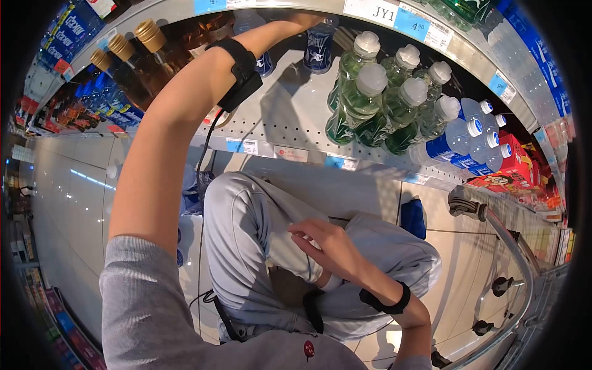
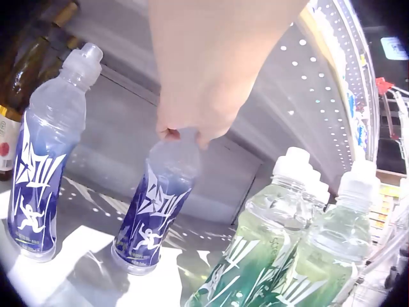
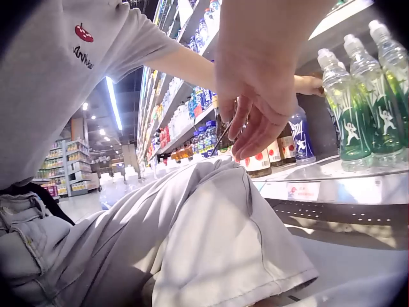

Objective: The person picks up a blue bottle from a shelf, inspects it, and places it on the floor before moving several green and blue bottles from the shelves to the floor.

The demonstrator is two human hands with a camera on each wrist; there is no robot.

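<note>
Deep on the shelf, my left hand grips a clear bottle with a blue-purple label by its top, and the cap is hidden by the fingers. The bottle stands slightly tilted in the left wrist view, its base at the shelf board. A second purple-labelled bottle is to its left. Green-labelled bottles with white caps stand in rows to its right. My right hand hangs over my bent legs with loosely curled fingers, holding nothing.
Brown bottles with gold caps line the shelf at left. Blue-capped water bottles and red packs are at right. Price tags run along the shelf edge. A metal cart stands on the floor at right.
</note>
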